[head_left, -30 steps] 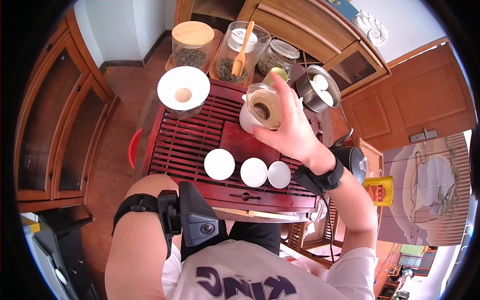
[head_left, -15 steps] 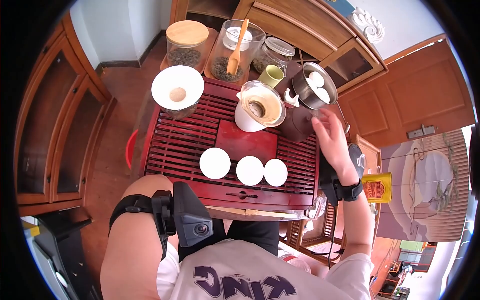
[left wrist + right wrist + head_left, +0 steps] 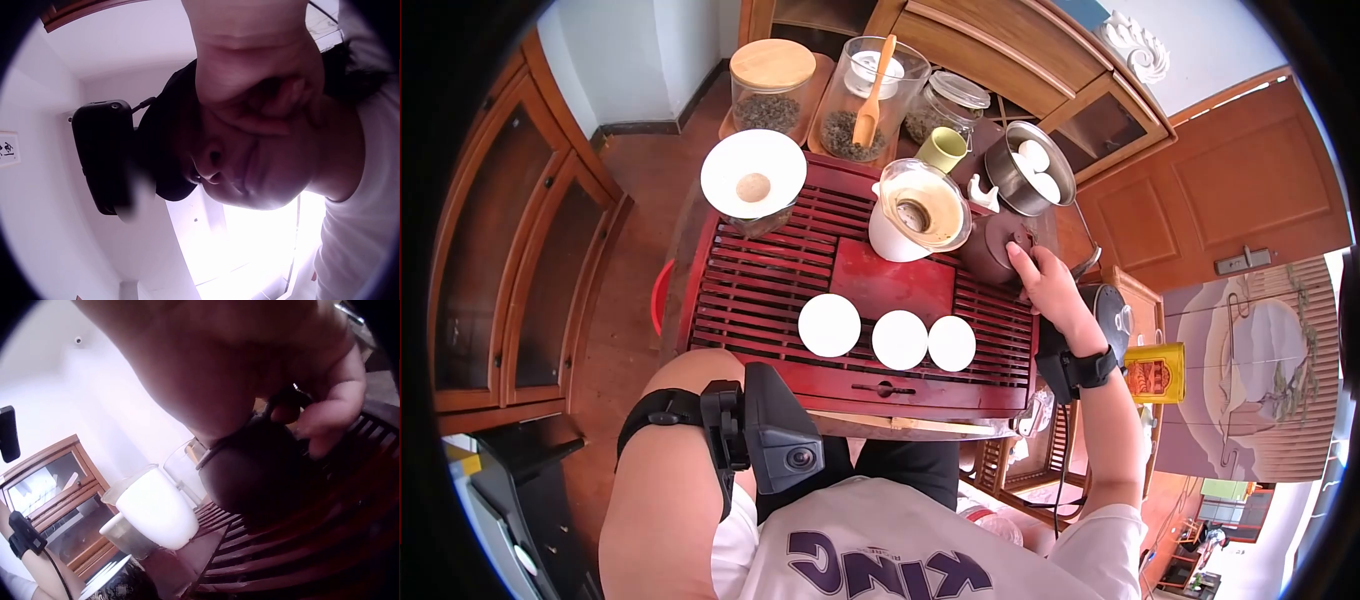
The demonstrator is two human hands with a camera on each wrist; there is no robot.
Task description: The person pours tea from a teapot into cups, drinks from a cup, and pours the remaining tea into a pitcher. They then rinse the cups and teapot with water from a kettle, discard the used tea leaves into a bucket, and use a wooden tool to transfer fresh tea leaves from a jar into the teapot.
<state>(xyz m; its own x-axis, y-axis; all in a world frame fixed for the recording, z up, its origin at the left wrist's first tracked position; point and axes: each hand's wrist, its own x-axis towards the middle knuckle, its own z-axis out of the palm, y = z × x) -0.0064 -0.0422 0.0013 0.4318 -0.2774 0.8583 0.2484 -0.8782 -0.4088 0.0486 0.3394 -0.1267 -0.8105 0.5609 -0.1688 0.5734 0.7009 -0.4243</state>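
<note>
Right grip (image 3: 1055, 288): fingers curled round the handle of a dark teapot (image 3: 990, 248). Left of this grip stands a white pitcher (image 3: 895, 236); farther left and nearer the body, three white cups (image 3: 900, 340). To its right, a yellow tin (image 3: 1170, 360), label illegible. Shirt (image 3: 870, 515) lettering: "KING". Left grip (image 3: 262, 81): fingers curled, empty, against the face.
</note>
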